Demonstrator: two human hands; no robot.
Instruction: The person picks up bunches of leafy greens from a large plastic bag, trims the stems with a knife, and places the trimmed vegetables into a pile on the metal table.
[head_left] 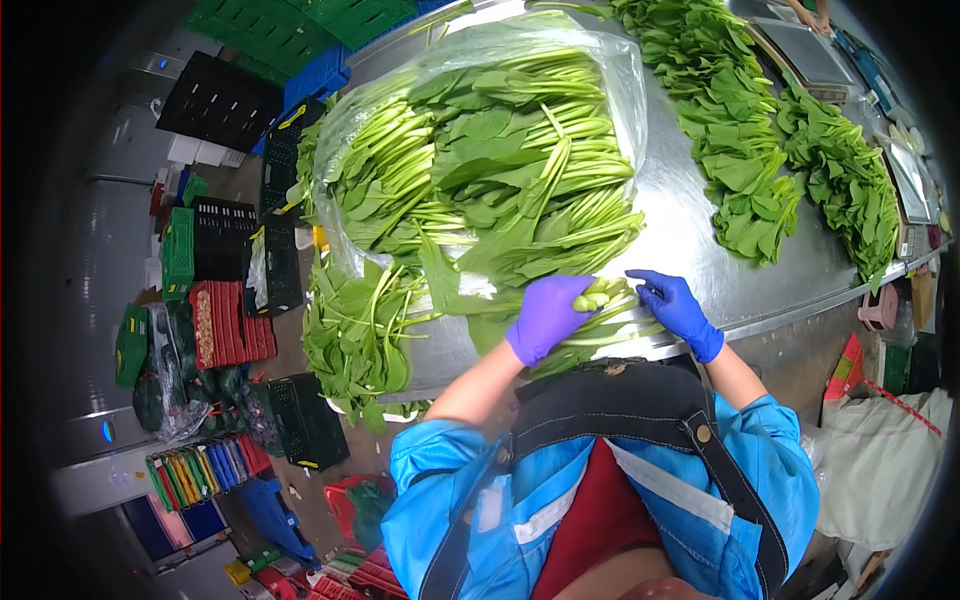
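We judge the step in hand to be gathering a bunch. Our left hand (545, 318) has its fingers closed round the stem ends of a bundle of greens (600, 300), which lies at the near edge of the steel worktop (690, 215). Our right hand (678, 308) rests just beside it, fingers loosely spread, gripping nothing. Next, we think, that hand must steady and square the stems. We count one bundle, one plastic bag (620, 80) of greens and two leaf heaps (735, 150) further along.

The bunch of leafy greens (603, 312) lies flat at the near edge of the steel table (700, 240), pale green stems pressed together, broad dark leaves trailing leftward.
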